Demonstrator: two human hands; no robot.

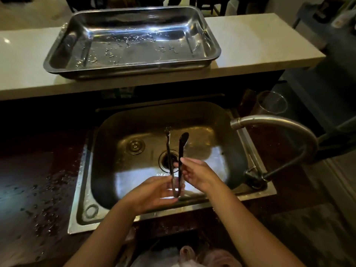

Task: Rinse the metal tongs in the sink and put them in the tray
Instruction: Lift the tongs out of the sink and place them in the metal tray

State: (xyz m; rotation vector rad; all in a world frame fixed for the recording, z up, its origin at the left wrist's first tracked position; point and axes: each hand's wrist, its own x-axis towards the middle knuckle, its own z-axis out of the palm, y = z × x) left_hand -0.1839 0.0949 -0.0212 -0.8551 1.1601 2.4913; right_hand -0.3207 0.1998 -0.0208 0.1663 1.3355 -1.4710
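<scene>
Metal tongs (176, 162) held by both our hands, left hand (154, 193), right hand (198, 173), over sink (82, 189), rinsing; next, lift to tray (57, 60).

The stainless steel sink basin (123, 132) is left open at nine o'clock. At three o'clock it is overhung by the curved brushed-metal faucet (279, 124). At twelve o'clock, access is barred by the raised pale stone counter ledge (250, 41), where the rectangular steel tray (57, 60) is seated.
</scene>
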